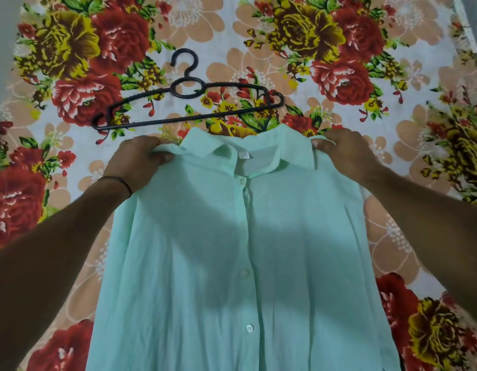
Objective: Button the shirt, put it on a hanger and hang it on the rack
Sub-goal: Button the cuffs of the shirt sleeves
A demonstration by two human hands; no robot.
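While pinching the mint shirt (pixel 232 250) by its shoulders, fingers of the left hand (pixel 137 162) and the right hand (pixel 344 153) curled tight on cloth, holds it spread front-up at frame centre. Just above its top edge, on the floral sheet (pixel 339 36): black hanger (pixel 188 96), bar running left-right, nearer the left hand.

a mint-green shirt (pixel 240 250) is held by its shoulders, front buttoned, collar toward the far edge of the floral bedsheet (pixel 392 103). the left hand (pixel 141 162) and the right hand (pixel 344 153) each pinch a shoulder. a black hanger (pixel 188 103) lies just beyond the collar.
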